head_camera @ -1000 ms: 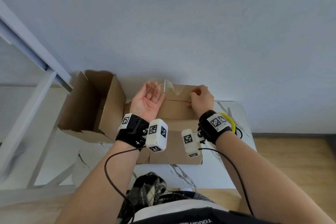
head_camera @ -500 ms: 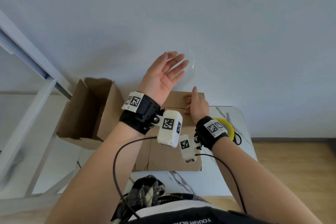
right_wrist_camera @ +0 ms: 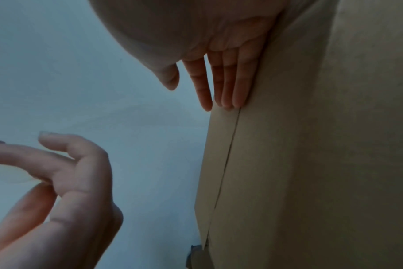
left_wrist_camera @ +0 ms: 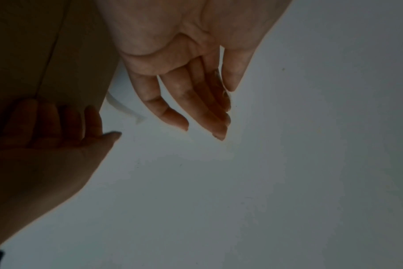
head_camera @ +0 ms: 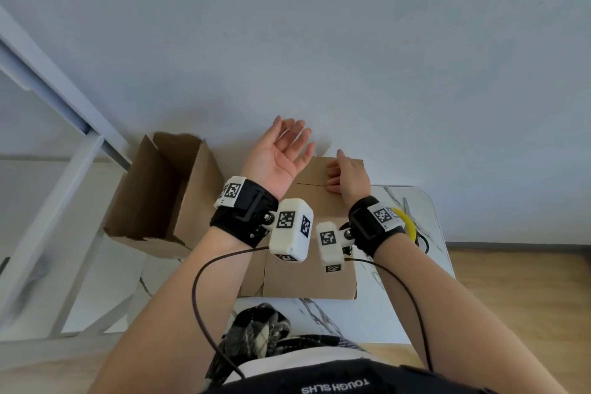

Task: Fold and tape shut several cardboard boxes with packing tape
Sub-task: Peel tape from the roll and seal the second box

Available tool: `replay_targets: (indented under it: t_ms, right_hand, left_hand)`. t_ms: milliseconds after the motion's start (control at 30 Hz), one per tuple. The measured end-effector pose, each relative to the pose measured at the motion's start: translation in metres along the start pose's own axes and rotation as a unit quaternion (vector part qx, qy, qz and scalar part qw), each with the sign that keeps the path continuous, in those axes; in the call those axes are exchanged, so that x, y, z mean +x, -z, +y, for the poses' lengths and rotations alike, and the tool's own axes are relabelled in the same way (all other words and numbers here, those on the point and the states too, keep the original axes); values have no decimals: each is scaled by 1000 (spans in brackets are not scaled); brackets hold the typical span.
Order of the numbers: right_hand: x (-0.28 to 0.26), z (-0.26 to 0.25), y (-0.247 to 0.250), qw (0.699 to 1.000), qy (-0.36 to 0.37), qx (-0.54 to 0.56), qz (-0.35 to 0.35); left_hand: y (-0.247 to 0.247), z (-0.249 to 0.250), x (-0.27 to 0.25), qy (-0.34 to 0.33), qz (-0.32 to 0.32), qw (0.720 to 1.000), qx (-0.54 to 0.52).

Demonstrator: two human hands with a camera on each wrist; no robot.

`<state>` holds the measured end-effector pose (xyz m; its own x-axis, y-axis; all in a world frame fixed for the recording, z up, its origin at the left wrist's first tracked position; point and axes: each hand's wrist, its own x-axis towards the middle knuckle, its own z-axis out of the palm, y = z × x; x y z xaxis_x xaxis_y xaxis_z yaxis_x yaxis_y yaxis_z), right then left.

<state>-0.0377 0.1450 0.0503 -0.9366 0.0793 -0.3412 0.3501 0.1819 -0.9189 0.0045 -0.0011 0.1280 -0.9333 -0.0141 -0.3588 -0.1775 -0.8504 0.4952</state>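
Pressing flat brown cardboard box (head_camera: 311, 275), right hand (head_camera: 350, 177)

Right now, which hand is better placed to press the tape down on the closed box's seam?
Probably the right hand: its straight fingers already rest beside the seam. The left hand is raised, palm up.

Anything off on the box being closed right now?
Yes: a curl of clear tape hangs loose off the far edge of the closed box, not flat on the seam, which looks bare. The left hand hovers palm-up and open; the right hand lies flat on the box.
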Motion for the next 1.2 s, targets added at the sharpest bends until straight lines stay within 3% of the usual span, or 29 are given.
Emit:
replay_targets:
  t_ms: [333,600,733,867,1033,1200]
  right_hand:
    - [-1,11,0,987,83,-115,-71]
    - [-7,10,-3,980,120,-157,-29]
    - [-5,10,-1,982,122,-147,-12]
    - [-8,9,2,987,108,-117,15]
    - [-7,11,6,992,95,-65,53]
    - [-10,13,3,990,93,-55,90]
  left_hand:
    - [-33,0,-11,25,-88,996,1]
    - [-39,-2,-10,21,-82,996,-17]
    - [-22,1,-7,-22,-30,999,-19]
    - [16,13,0,-79,86,993,13]
    - [64,30,-3,-142,197,965,94]
    - [88,33,-10,-211,232,925,215]
